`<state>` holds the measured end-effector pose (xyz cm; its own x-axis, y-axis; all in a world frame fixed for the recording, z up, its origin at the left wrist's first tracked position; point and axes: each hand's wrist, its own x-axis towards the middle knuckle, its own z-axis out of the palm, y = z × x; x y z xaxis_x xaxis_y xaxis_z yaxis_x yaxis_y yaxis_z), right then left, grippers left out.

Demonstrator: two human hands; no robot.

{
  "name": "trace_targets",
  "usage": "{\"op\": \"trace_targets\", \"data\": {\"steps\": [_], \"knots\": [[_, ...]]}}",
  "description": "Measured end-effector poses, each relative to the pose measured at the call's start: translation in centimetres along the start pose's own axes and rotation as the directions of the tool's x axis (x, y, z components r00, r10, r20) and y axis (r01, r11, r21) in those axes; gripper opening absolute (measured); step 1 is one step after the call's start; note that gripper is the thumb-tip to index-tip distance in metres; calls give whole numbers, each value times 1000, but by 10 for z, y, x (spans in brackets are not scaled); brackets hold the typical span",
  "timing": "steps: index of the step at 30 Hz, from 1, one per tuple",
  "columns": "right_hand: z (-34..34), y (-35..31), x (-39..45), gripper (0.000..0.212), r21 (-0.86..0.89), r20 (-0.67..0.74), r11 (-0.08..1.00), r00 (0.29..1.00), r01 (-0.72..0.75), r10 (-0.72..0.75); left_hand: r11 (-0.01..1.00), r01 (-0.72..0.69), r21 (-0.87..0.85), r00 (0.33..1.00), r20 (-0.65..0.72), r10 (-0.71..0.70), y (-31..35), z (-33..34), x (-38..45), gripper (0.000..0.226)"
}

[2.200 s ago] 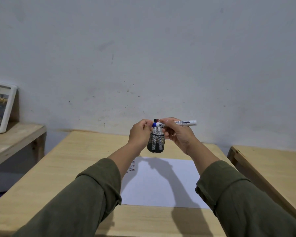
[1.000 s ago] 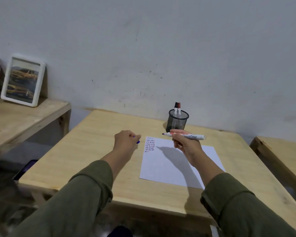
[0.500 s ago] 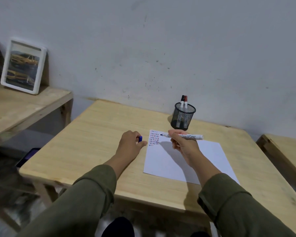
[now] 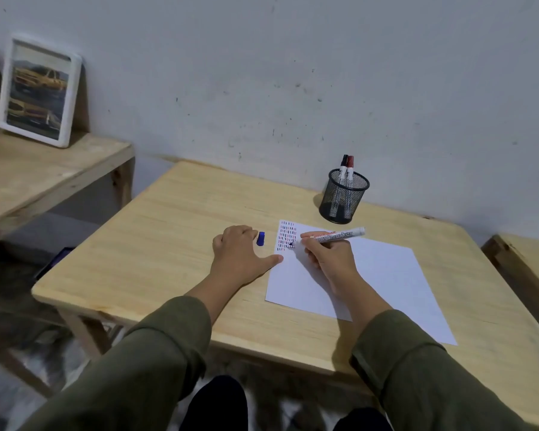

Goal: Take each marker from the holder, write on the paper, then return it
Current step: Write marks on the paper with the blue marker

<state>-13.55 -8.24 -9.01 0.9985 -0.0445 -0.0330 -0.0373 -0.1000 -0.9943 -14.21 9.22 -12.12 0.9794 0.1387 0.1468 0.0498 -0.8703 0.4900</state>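
Observation:
My right hand [image 4: 329,256] grips a white marker [image 4: 336,236], uncapped, with its tip touching the top left corner of the white paper [image 4: 380,275] among rows of short coloured strokes [image 4: 286,236]. My left hand [image 4: 240,251] rests flat on the table beside the paper's left edge, its thumb touching the sheet. The marker's blue cap [image 4: 260,238] lies on the table just beyond my left fingers. A black mesh holder [image 4: 343,197] stands behind the paper with two capped markers in it, one black-capped [image 4: 344,164] and one red-capped [image 4: 350,166].
The wooden table [image 4: 168,237] stands against a grey wall. A lower wooden bench [image 4: 28,175] at the left carries a framed picture [image 4: 38,91]. Another wooden surface [image 4: 529,256] lies at the right edge. The floor shows below the table's near edge.
My left hand has let go of the blue cap, which now lies on the table, and spread flat. My right hand has lowered the marker's tip onto the paper.

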Motion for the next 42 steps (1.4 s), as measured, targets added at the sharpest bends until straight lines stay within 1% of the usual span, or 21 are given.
{"op": "trace_targets", "data": {"steps": [3, 9, 14, 20, 24, 28, 33, 38, 40, 42], "knots": [[1, 2, 0, 8, -63, 24, 998, 1000, 18, -17, 1000, 4, -12, 1000, -9, -4, 0, 0, 0, 73], [1, 6, 2, 9, -119, 35, 992, 999, 40, -36, 1000, 9, 2, 1000, -5, -9, 1, -2, -1, 79], [1, 8, 3, 12, -170, 23, 983, 997, 71, -68, 1000, -1, -13, 1000, -8, 1, 1, -3, -2, 71], [1, 9, 3, 12, -179, 31, 981, 997, 74, -70, 1000, -7, -11, 1000, -13, 7, 1, -3, -2, 71], [1, 9, 2, 15, -183, 40, 981, 998, 63, -56, 1000, -4, 1, 1000, -8, 4, 2, -4, -2, 73], [1, 7, 2, 14, -162, 40, 985, 997, 65, -59, 1000, 3, -5, 1000, -8, -3, 2, -4, -2, 74], [0, 7, 3, 13, -191, 51, 980, 997, 61, -52, 1000, 10, -11, 1000, 1, -10, 3, -4, -3, 76], [0, 7, 1, 12, -141, 44, 989, 998, 55, -49, 1000, 13, -13, 1000, 1, -13, 3, -5, -3, 75], [0, 6, 0, 12, -91, 38, 994, 998, 53, -50, 1000, 2, -21, 1000, -15, -2, 4, -5, -3, 69], [0, 4, -2, 12, -18, 48, 999, 998, 44, -43, 996, -20, -81, 999, -43, 17, 4, -5, -5, 63]]}}
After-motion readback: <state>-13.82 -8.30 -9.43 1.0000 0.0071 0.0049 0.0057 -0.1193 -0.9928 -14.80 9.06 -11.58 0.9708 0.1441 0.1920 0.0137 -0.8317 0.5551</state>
